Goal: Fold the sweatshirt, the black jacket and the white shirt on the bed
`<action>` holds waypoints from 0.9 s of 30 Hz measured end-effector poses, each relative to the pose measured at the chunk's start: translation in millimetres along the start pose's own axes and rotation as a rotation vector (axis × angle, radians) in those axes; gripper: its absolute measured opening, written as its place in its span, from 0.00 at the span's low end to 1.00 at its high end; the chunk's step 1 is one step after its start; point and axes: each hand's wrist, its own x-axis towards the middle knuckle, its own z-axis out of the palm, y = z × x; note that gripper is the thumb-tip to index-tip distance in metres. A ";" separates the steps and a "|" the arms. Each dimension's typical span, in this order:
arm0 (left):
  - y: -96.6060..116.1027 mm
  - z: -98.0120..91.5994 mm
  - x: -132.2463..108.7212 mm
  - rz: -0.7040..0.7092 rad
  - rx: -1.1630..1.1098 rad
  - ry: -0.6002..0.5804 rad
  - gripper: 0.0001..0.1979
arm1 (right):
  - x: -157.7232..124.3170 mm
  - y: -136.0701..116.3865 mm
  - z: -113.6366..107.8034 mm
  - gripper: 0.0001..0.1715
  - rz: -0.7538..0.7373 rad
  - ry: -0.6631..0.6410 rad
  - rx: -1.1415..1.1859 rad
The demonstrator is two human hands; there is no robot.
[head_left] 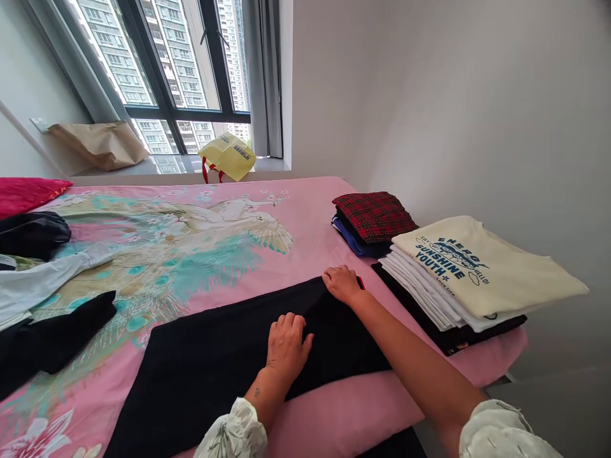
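A black cloth (pixel 214 375) lay spread near the right edge of the pink bed quilt (pixel 310 216). The left hand (pixel 287 346) rested on it with curled fingers and the right hand (pixel 342 284) sat on its far corner, though neither grip could be told for certain. Folded T-shirts (pixel 477 273) and a red plaid cloth (pixel 375 216) lay stacked just beyond.

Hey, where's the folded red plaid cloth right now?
In the head view, the folded red plaid cloth lies on a blue garment at the right side of the pink bed, beside a stack topped by a cream T-shirt.
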 end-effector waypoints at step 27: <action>-46.6 20.6 0.9 -0.133 0.097 -0.123 0.28 | -49.5 -21.0 30.5 0.42 0.077 -0.229 0.068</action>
